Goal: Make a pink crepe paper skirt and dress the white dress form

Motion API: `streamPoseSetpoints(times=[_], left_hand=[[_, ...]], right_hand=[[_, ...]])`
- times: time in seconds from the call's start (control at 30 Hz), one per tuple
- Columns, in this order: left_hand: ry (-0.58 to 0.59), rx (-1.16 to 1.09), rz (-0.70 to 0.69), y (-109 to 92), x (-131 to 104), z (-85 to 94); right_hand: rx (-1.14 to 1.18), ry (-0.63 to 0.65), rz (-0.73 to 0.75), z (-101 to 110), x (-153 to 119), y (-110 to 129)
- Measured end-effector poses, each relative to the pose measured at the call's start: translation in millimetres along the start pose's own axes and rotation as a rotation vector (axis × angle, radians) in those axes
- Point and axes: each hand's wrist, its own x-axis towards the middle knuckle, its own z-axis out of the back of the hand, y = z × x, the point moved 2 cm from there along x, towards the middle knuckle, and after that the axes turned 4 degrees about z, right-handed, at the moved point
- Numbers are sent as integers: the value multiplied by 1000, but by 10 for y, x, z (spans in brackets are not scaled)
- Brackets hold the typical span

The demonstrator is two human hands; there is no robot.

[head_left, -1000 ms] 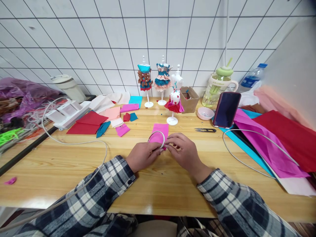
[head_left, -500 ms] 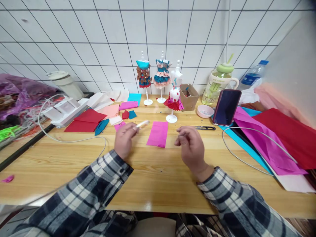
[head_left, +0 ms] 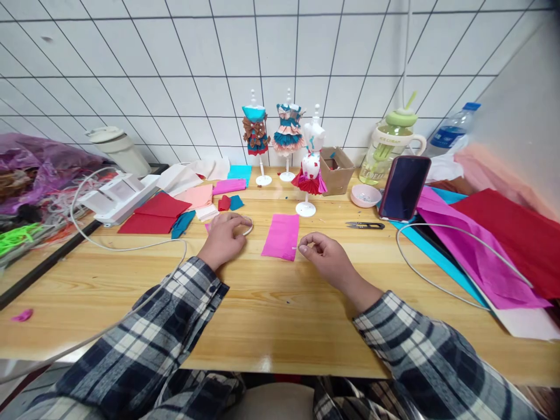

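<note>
A flat magenta paper or cloth rectangle lies on the wooden table between my hands. My left hand, palm down on the table left of it, has its fingers curled at a white ring-shaped item, perhaps a tape roll. Close to the rectangle's lower right edge, my right hand is closed in a pinch on a small pale strip. Behind stand three small white dress forms: one in blue and brown, one in teal and peach ruffles, one with a red and magenta skirt.
Thread snips, a pink bowl and a propped phone are at the right. Coloured sheets lie beyond them under a cable. At the left are a power strip and red pieces.
My left hand has lowered onto the table with the white ring. My right hand has moved left and down to the rectangle's edge, and a pale strip now shows at its fingertips.
</note>
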Motion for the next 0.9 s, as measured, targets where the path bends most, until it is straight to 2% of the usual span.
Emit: streamPoseSetpoints(times=[0.07, 0.17, 0.2, 0.27, 0.33, 0.43, 0.5, 0.6, 0.77, 0.9], left_hand=[[-65, -41, -29, -198, -80, 67], [69, -98, -151, -566, -229, 74], [86, -62, -167, -654, -264, 66], [23, 69, -125, -716, -282, 60], [-11, 156, -57, -634, -237, 61], [9, 157, 27, -353, -122, 75], [-7, 90, 132, -150, -61, 86], [45, -80, 280, 58, -21, 49], [148, -353, 362, 128, -24, -32], [178, -463, 289, 93, -29, -6]], right_hand=[[-29, 18, 8, -23, -7, 3], [-88, 41, 69, -68, -35, 46], [-107, 48, 93, -82, -46, 64], [-137, 55, 128, -99, -62, 93], [-152, 52, 140, -100, -66, 103], [-168, 50, 142, -85, -57, 89], [-187, 53, 145, -75, -49, 70], [-246, 79, 155, -65, -47, 51], [-366, 144, 216, -40, -56, 58], [-422, 148, 235, -15, -43, 60]])
